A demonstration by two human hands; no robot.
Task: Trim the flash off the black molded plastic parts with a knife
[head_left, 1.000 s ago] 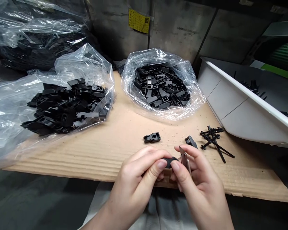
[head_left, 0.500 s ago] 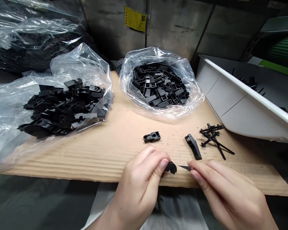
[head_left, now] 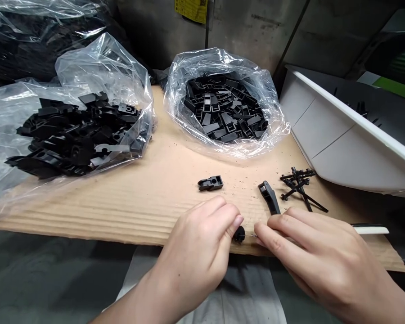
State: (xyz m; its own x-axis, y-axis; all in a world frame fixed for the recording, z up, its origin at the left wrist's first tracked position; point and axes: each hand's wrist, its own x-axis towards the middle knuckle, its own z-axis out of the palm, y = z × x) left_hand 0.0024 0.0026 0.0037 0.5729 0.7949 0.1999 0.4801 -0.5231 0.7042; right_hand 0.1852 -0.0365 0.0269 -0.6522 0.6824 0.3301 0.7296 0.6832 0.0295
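Note:
Over the front edge of the cardboard, my left hand [head_left: 202, 238] is closed, pinching a small black plastic part [head_left: 239, 234] with a rounded, notched end; my fingers hide the rest. Just right of it, my right hand [head_left: 310, 247] is closed round a thin pointed tool [head_left: 254, 235], its metal tip close to the part; whether they touch I cannot tell. A white-and-black strip [head_left: 371, 230] shows behind that hand, perhaps the tool's handle. Beyond my hands lie a short black part with a rounded end [head_left: 211, 183] and a long black lever-like piece [head_left: 269, 198].
Black moulding sprues [head_left: 299, 184] lie crossed at right, beside a white bin [head_left: 337, 135]. Two clear plastic bags of black parts stand behind, one left [head_left: 104, 67] and one middle [head_left: 273, 121]. The cardboard [head_left: 168, 180] ends in front of me.
The view has tipped slightly downward. My right hand has turned palm-down and come nearer the left with the tool. The part in my left hand has turned, showing its rounded end.

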